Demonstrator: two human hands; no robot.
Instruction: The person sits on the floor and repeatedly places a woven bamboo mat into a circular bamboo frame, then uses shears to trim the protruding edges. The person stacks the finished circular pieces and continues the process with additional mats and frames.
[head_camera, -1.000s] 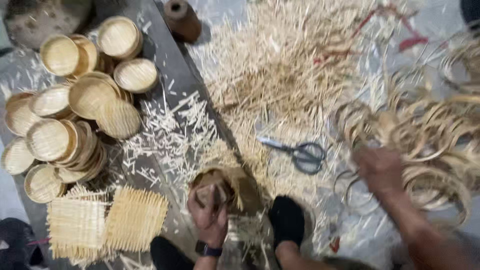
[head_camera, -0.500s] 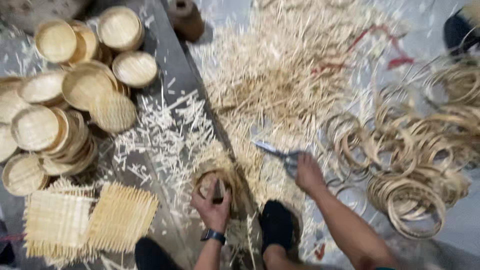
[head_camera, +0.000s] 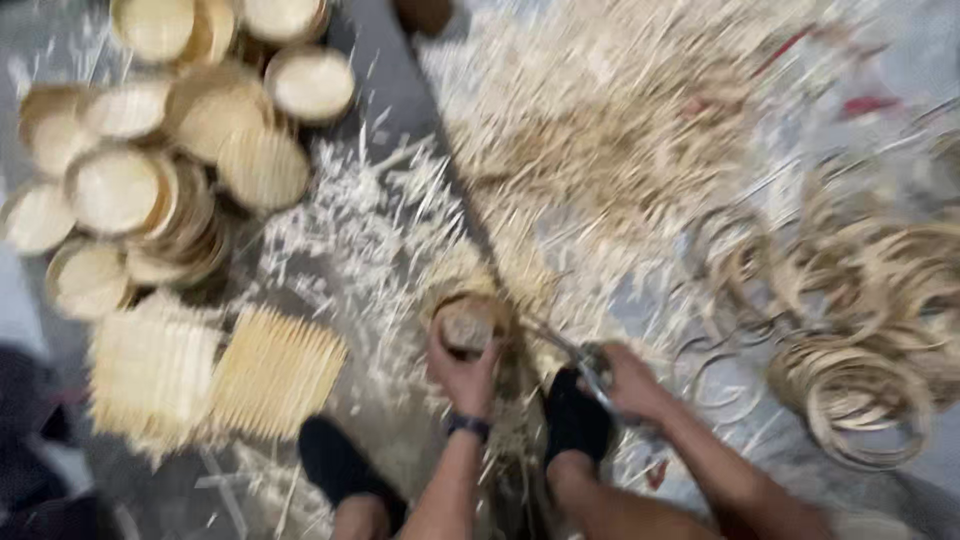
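Observation:
My left hand (head_camera: 462, 372) holds a small round woven bamboo basket (head_camera: 468, 318) with a ring rim, low in the middle of the view. My right hand (head_camera: 628, 380) grips a pair of scissors (head_camera: 572, 352), whose blades point toward the basket's right edge. A dark band sits on my left wrist (head_camera: 468, 426). The picture is blurred, so the blades' exact contact with the basket is unclear.
Stacked round woven trays (head_camera: 150, 190) lie at the left, with two square woven mats (head_camera: 210, 375) below them. Loose bamboo strips (head_camera: 600, 150) cover the floor's middle. Coiled bamboo rings (head_camera: 860, 330) lie at the right. My dark-socked feet (head_camera: 575, 420) flank the basket.
My right hand left the rings at the right, took up the scissors from the floor and brought them to the basket. The left hand has kept hold of the basket.

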